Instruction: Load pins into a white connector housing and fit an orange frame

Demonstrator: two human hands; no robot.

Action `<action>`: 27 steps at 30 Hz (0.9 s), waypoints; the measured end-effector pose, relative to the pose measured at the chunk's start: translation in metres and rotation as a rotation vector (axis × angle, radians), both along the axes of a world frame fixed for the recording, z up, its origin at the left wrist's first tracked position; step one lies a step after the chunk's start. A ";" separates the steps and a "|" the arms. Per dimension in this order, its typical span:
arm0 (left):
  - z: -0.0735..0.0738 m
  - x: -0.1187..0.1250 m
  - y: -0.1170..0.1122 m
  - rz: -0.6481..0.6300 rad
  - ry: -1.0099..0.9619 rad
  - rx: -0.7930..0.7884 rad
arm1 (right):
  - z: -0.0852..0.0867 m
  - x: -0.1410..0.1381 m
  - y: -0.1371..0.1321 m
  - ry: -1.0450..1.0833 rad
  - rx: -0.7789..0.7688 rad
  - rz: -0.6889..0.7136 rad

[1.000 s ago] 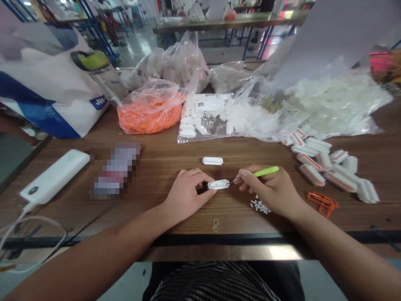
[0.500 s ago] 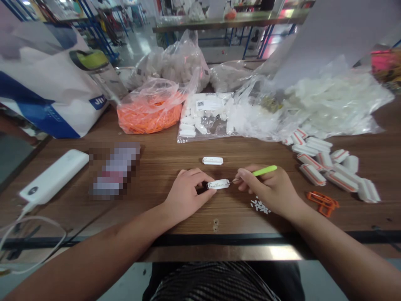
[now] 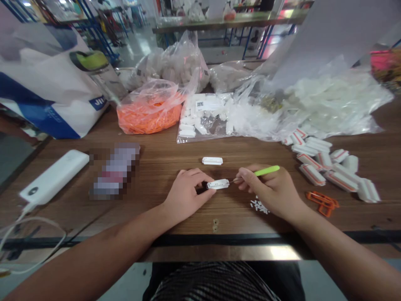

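Observation:
My left hand (image 3: 187, 192) pinches the left end of a small white plastic housing (image 3: 218, 184) between thumb and fingers, low over the table. Dark slots or marks run along the housing's upper face. My right hand (image 3: 266, 188) is closed round tweezers (image 3: 265, 170) with a lime-green end. Their thin metal tip meets or nearly meets the housing's right end; whether a piece sits in the tip is too small to tell. A second white housing (image 3: 212, 161) lies just behind. Tiny white pieces (image 3: 259, 206) are scattered beside my right hand, partly hidden by it.
White housings with orange strips (image 3: 333, 171) are heaped at the right, near orange plastic frames (image 3: 323, 202). Bags of orange parts (image 3: 150, 113) and white parts (image 3: 205, 117) line the back. A phone (image 3: 115, 169) and a cabled white power bank (image 3: 54, 175) lie at the left.
The green end of the tweezers has shifted slightly to the right with my right hand. My left hand and the housing hold nearly the same place.

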State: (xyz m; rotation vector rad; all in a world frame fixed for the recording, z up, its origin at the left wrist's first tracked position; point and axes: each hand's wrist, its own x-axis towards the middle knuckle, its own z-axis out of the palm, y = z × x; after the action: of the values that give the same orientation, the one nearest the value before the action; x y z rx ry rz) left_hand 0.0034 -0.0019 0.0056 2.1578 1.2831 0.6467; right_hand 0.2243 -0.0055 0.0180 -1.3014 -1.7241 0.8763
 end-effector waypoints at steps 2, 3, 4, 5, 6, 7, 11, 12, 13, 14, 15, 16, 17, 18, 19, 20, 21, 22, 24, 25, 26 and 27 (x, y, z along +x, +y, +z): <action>-0.001 0.000 0.000 0.000 -0.003 0.013 | 0.001 0.000 0.000 0.032 -0.014 -0.009; -0.001 0.000 0.000 0.000 -0.004 0.014 | 0.000 0.000 0.000 0.043 -0.023 -0.008; -0.001 0.000 0.000 0.001 -0.003 0.012 | 0.000 -0.001 0.001 0.051 -0.030 -0.005; -0.001 0.000 0.000 0.001 -0.002 0.009 | -0.001 -0.001 0.001 0.054 -0.038 0.001; -0.001 0.000 0.000 0.002 -0.002 0.008 | -0.002 -0.001 0.001 0.054 -0.042 0.005; 0.000 0.000 0.001 0.002 -0.001 0.006 | -0.003 -0.001 0.001 0.052 -0.043 0.009; 0.000 0.000 0.000 -0.006 0.003 0.004 | -0.005 -0.001 0.002 0.037 -0.046 0.017; 0.000 0.000 0.000 -0.006 0.004 0.005 | -0.005 -0.001 0.002 0.043 -0.055 0.014; 0.000 0.000 0.000 -0.006 0.004 0.005 | -0.004 -0.001 0.002 0.056 -0.066 0.006; 0.000 0.000 0.000 -0.005 0.004 0.005 | -0.003 -0.001 0.002 0.071 -0.076 -0.006; -0.001 0.000 0.000 -0.004 0.003 0.005 | -0.003 -0.001 0.003 0.088 -0.083 -0.019; -0.001 0.000 0.000 -0.004 0.002 0.005 | -0.002 -0.001 0.003 0.103 -0.086 -0.032; -0.001 -0.001 0.000 -0.004 0.000 0.006 | -0.001 -0.001 0.003 0.113 -0.086 -0.041; -0.001 -0.001 0.000 -0.005 -0.002 0.007 | -0.001 -0.002 0.003 0.118 -0.082 -0.043; -0.001 0.000 0.000 -0.007 -0.005 0.008 | -0.001 -0.002 0.003 0.117 -0.080 -0.039; -0.001 0.000 0.000 -0.010 -0.007 0.007 | -0.001 -0.002 0.003 0.116 -0.075 -0.032; -0.001 0.000 0.000 -0.011 -0.007 0.006 | -0.001 -0.002 0.004 0.110 -0.073 -0.027; -0.001 0.000 0.000 -0.010 -0.006 0.005 | -0.001 -0.002 0.004 0.103 -0.073 -0.023; 0.000 0.000 0.000 -0.006 -0.005 0.005 | -0.002 -0.001 0.004 0.087 -0.073 -0.018; 0.000 0.000 0.000 -0.004 -0.004 0.005 | -0.002 -0.001 0.003 0.082 -0.072 -0.016; 0.000 0.000 0.000 -0.003 -0.004 0.005 | -0.003 -0.001 0.003 0.076 -0.067 -0.013; 0.000 0.000 0.000 -0.003 -0.004 0.005 | -0.003 0.000 0.003 0.068 -0.056 -0.008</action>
State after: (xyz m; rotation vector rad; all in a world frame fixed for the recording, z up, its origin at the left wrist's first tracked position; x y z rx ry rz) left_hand 0.0035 -0.0016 0.0054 2.1610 1.2774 0.6538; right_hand 0.2239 -0.0024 0.0149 -1.2995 -1.6512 0.9599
